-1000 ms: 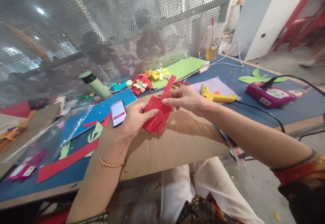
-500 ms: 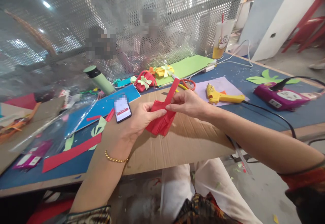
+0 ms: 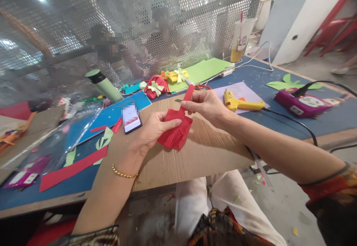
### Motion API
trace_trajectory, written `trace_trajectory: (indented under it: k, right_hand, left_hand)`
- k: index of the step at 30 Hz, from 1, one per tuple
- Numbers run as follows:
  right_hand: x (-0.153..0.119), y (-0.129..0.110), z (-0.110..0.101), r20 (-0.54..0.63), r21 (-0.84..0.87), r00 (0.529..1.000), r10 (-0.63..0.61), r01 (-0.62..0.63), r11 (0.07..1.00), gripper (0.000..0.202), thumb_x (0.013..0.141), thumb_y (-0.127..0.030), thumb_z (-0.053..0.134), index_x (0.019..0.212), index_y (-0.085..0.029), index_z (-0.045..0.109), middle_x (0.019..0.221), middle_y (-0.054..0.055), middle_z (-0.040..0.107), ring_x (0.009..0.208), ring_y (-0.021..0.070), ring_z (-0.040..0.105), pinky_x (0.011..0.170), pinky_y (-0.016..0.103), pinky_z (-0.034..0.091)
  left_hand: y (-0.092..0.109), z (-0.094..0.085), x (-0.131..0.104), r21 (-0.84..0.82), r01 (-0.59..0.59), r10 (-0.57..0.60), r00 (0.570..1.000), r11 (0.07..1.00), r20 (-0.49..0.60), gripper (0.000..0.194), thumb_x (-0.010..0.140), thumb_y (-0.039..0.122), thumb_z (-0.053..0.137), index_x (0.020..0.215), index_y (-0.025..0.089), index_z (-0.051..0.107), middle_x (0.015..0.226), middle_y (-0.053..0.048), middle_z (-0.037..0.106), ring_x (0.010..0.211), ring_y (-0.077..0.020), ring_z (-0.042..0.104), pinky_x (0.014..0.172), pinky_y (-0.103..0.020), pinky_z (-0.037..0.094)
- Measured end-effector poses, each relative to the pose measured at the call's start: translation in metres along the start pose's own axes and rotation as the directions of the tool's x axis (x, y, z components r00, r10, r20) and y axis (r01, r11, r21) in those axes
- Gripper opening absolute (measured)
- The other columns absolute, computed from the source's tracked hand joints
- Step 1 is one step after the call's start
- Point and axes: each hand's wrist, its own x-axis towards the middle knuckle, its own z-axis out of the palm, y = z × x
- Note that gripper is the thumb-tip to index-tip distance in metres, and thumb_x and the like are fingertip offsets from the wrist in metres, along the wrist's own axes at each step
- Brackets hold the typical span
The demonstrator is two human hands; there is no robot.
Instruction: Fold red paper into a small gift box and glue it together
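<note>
A folded, creased piece of red paper (image 3: 175, 136) is pinched in my left hand (image 3: 156, 127), thumb lying across its front. My right hand (image 3: 205, 104) grips a narrow red paper strip (image 3: 189, 92) that rises from the top of the folded piece; whether the two are joined there I cannot tell. Both hands are above a sheet of brown cardboard (image 3: 217, 149). Behind the right fingers, scissors with orange handles (image 3: 203, 87) are partly hidden. A phone (image 3: 131, 118) with a lit screen lies left of my left hand.
Right of my hands, a yellow glue gun (image 3: 242, 102) rests on lilac paper (image 3: 242, 88), its cord trailing right. Beyond are a purple power socket box (image 3: 302, 102) and a drink cup (image 3: 241, 39). A green flask (image 3: 104, 86) and red paper cutting (image 3: 74, 168) lie leftward.
My right fingers have slid up the red strip, slightly away from the folded paper. More of the folded paper's upper right edge shows. The view has shifted a little.
</note>
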Motion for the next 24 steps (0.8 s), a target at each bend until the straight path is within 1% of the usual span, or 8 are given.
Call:
trace_trajectory:
  k: [5,8,11,13,16,20,22,24]
  right_hand:
    - [0.001,0.000,0.000,-0.009,-0.001,1.000,0.001,-0.001,1.000,0.047,0.069,-0.060,0.086,0.065,-0.018,0.066,0.063,-0.002,0.061,0.060,0.0102,0.052,0.059,0.028,0.043]
    - [0.002,0.000,0.002,0.009,-0.051,1.000,-0.005,0.005,0.999,0.050,0.070,-0.064,0.085,0.065,-0.019,0.063,0.063,-0.002,0.061,0.060,0.0103,0.054,0.059,0.027,0.045]
    - [0.007,-0.004,0.000,0.048,-0.108,0.998,-0.029,0.035,0.994,0.055,0.078,-0.067,0.080,0.061,-0.020,0.058,0.061,-0.003,0.056,0.061,0.0099,0.055,0.059,0.025,0.045]
    - [0.010,-0.016,-0.007,0.005,-0.142,0.999,-0.041,0.041,0.989,0.058,0.084,-0.071,0.074,0.061,-0.021,0.056,0.061,-0.003,0.056,0.062,0.0099,0.056,0.059,0.023,0.047]
    - [0.010,-0.048,-0.026,-0.140,-0.176,0.984,-0.109,0.084,0.981,0.053,0.088,-0.071,0.070,0.073,-0.021,0.063,0.073,0.000,0.064,0.066,0.0093,0.058,0.059,0.022,0.049]
    - [-0.004,-0.086,-0.072,-0.188,-0.299,0.925,-0.331,0.267,0.916,0.044,0.091,-0.061,0.072,0.079,-0.019,0.066,0.077,0.000,0.065,0.066,0.0078,0.059,0.061,0.022,0.051]
    - [-0.019,-0.088,-0.098,-0.166,-0.414,0.922,-0.350,0.257,0.873,0.040,0.093,-0.054,0.072,0.077,-0.018,0.068,0.072,0.000,0.064,0.064,0.0078,0.058,0.060,0.023,0.050]
    - [-0.036,-0.078,-0.120,-0.144,-0.536,0.944,-0.297,0.178,0.825,0.037,0.091,-0.049,0.072,0.072,-0.017,0.068,0.065,0.000,0.063,0.062,0.0090,0.057,0.058,0.024,0.048]
  left_hand:
    - [0.001,0.003,0.000,-0.036,0.004,-0.004,1.000,0.999,0.024,0.047,0.056,0.045,0.102,0.088,0.016,0.082,0.083,-0.011,0.083,0.073,-0.0264,0.080,0.067,-0.036,0.067]
    - [0.001,0.003,0.000,-0.024,0.023,-0.023,1.000,0.999,0.008,0.044,0.057,0.044,0.102,0.087,0.018,0.082,0.080,-0.010,0.083,0.066,-0.0261,0.079,0.061,-0.035,0.066]
    - [0.001,-0.003,0.004,-0.004,0.055,-0.055,0.998,0.998,-0.042,0.037,0.060,0.040,0.101,0.085,0.021,0.082,0.077,-0.009,0.082,0.058,-0.0266,0.077,0.049,-0.034,0.063]
    - [0.002,-0.007,0.006,-0.007,0.065,-0.065,0.997,0.998,-0.050,0.034,0.059,0.038,0.101,0.081,0.020,0.082,0.070,-0.008,0.080,0.052,-0.0252,0.074,0.044,-0.031,0.060]
    - [0.008,-0.006,0.006,-0.029,0.076,-0.077,0.995,0.997,-0.058,0.028,0.059,0.032,0.099,0.077,0.019,0.082,0.064,-0.006,0.078,0.045,-0.0222,0.070,0.037,-0.028,0.056]
    - [0.015,0.001,0.003,-0.046,0.092,-0.097,0.984,0.995,-0.146,0.017,0.063,0.009,0.091,0.075,0.017,0.082,0.069,-0.003,0.080,0.053,-0.0164,0.073,0.049,-0.021,0.061]
    - [0.016,0.003,0.003,-0.049,0.091,-0.098,0.983,0.995,-0.156,0.015,0.066,0.006,0.088,0.075,0.016,0.081,0.070,-0.003,0.080,0.052,-0.0159,0.073,0.047,-0.020,0.060]
    - [0.015,0.001,0.004,-0.056,0.042,-0.050,0.988,0.998,-0.147,0.014,0.068,0.009,0.087,0.078,0.017,0.081,0.070,-0.003,0.080,0.050,-0.0167,0.072,0.044,-0.022,0.059]
